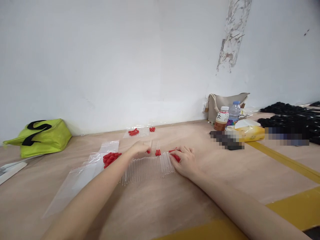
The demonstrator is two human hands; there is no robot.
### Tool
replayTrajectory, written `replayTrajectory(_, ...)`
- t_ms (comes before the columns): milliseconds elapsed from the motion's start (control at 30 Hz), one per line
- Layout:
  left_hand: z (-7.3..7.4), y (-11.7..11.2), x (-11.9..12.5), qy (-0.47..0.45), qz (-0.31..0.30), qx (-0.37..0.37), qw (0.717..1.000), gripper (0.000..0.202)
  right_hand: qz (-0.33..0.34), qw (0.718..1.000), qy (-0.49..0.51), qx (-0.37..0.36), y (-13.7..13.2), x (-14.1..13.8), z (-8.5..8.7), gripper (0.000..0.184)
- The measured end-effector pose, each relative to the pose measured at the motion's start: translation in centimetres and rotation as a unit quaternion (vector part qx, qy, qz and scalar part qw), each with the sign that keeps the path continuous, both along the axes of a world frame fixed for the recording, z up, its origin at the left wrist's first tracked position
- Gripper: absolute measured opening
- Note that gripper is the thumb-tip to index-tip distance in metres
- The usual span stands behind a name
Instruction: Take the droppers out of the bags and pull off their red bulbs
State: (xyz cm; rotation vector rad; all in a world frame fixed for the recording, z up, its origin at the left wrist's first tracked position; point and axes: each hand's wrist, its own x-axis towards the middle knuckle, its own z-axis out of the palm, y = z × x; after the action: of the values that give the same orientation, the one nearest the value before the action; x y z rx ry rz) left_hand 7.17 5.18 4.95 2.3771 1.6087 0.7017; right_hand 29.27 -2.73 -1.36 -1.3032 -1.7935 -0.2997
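A row of thin clear plastic sticks (pixel 142 169) lies side by side on the brown tabletop. My left hand (pixel 140 149) is closed in a pinch at the far side of the row, on a clear stick with a red end (pixel 148 151). Beside it lie two more red-ended sticks (pixel 158 152), pointing away from me. At the right end of the row, my right hand (pixel 185 160) curls its fingers over several small red pieces (pixel 177 157), partly hiding them. A heap of red pieces (pixel 110 159) rests on clear zip bags (pixel 82 176) near my left forearm.
By the wall lies a clear bag (pixel 142 132) with red pieces. A lime-green bag (pixel 47 137) stands at left. On the right are two bottles (pixel 222 119), a beige bag (pixel 212 103), a yellow tissue pack (pixel 250 132) and a black heap (pixel 295 118). Yellow tape (pixel 287 161) crosses the table.
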Motion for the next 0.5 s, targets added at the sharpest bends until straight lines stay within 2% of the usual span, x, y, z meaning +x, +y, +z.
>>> replayTrajectory(67, 0.4, -1.3, -0.4, 0.024, -0.004, -0.009, 1.000, 0.023, 0.008, 1.000, 0.017, 0.008, 0.2, -0.1, -0.1, 0.017)
replayTrajectory(133, 0.5, -3.4, -1.3, 0.046, -0.017, 0.004, 0.999, 0.021, 0.026, 0.999, 0.023, 0.036, 0.1, -0.3, 0.1, 0.029)
replayTrajectory(200, 0.0, -6.0, -2.5, 0.066, -0.056, 0.066, 0.994, 0.016, 0.051, 0.996, -0.002, 0.073, -0.4, -0.6, 0.4, 0.047)
replayTrajectory(267, -1.2, -8.5, -3.5, 0.103, -0.094, 0.140, 0.980, 0.014, 0.081, 0.990, -0.061, 0.103, -1.1, -1.1, 0.8, 0.055)
replayTrajectory(400, -4.3, -11.5, -4.1, 0.122, -0.147, 0.286, 0.939, 0.013, 0.152, 0.965, -0.162, 0.143, -2.3, -2.2, 0.8, 0.035)
replayTrajectory(500, -5.6, -11.9, -3.8, 0.072, -0.178, 0.331, 0.924, 0.010, 0.174, 0.955, -0.175, 0.167, -2.4, -3.1, 0.0, 0.021)
